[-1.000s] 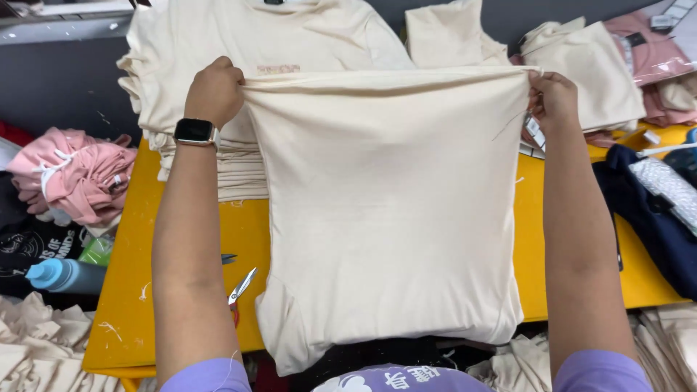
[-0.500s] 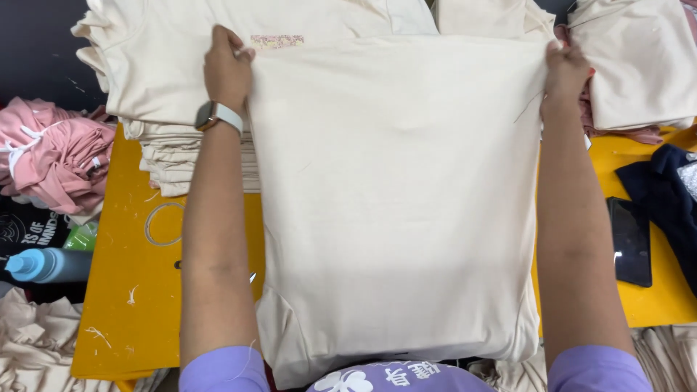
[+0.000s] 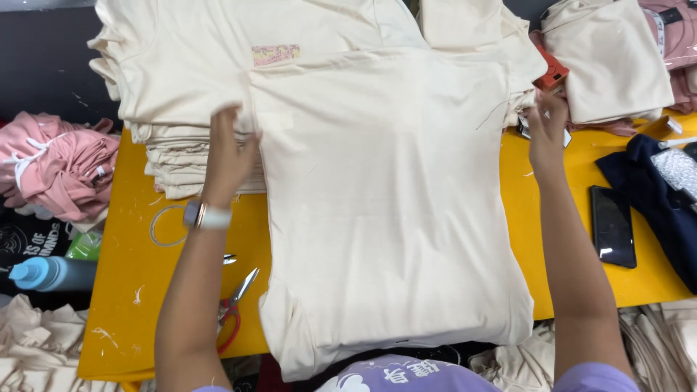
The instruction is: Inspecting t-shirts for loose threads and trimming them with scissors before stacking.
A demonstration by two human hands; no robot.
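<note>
Both hands have let go since half a second back, when they were pinching the top corners of the cream t-shirt (image 3: 392, 203). Only the head view to go on: the shirt now lies flat on the yellow table (image 3: 131, 290), its top edge over the stack of cream shirts (image 3: 181, 87). Left hand (image 3: 231, 149) hovers spread at the shirt's left edge, right hand (image 3: 546, 131) loosely open just off its top right corner. Looks like the laying-out step; folding probably calls for regripping the sides. Red-handled scissors (image 3: 236, 308) sit by the left forearm.
</note>
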